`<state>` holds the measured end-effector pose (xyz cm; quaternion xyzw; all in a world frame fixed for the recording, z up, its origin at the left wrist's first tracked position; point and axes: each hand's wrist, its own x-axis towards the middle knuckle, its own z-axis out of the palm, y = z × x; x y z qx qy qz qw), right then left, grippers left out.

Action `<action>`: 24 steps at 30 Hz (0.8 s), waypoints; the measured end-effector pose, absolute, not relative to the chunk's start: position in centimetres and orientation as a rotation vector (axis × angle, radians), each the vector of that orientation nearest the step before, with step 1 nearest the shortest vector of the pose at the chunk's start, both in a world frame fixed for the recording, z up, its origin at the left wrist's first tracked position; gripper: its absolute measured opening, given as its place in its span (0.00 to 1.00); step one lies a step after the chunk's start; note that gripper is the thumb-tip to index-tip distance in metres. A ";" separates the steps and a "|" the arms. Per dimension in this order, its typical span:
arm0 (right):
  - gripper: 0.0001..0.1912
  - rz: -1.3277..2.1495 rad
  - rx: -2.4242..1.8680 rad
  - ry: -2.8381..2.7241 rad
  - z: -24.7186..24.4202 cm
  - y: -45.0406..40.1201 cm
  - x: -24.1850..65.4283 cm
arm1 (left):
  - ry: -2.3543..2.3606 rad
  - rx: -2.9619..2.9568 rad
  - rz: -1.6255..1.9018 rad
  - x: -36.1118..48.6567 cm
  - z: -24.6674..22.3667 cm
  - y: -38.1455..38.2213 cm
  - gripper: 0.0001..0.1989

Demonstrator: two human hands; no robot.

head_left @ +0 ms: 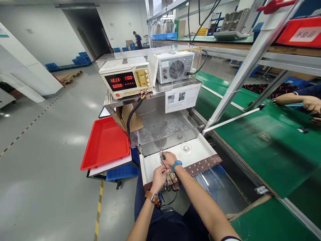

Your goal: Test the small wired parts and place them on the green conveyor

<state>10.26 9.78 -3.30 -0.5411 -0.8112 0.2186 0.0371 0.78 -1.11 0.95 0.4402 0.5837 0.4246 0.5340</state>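
Observation:
My right hand (pixel 170 158), with a blue band at its wrist, is closed on a small dark part (pixel 163 156) above the white tray (pixel 200 147). A thin red wire (pixel 161 152) loops up from that part and runs down to my left hand (pixel 159 176). The fingers of my left hand pinch the wire at the tray's front, by the brown strip (pixel 204 164) with its rows of metal studs. Below the strip hang black cables (pixel 173 201). What lies under my fingers is hidden.
A power supply (pixel 125 78) with red digits and a grey fan unit (pixel 175 67) stand on a metal shelf ahead. On the left is a red tray (pixel 106 144). A green conveyor (pixel 265 144) runs on the right, where another person's hands (pixel 312 104) show.

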 end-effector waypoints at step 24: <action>0.19 0.661 -1.629 -2.450 -3.2 9.6 10.3 | 1.349 1.009 0.976 0.6 0.1 -0.7 0.14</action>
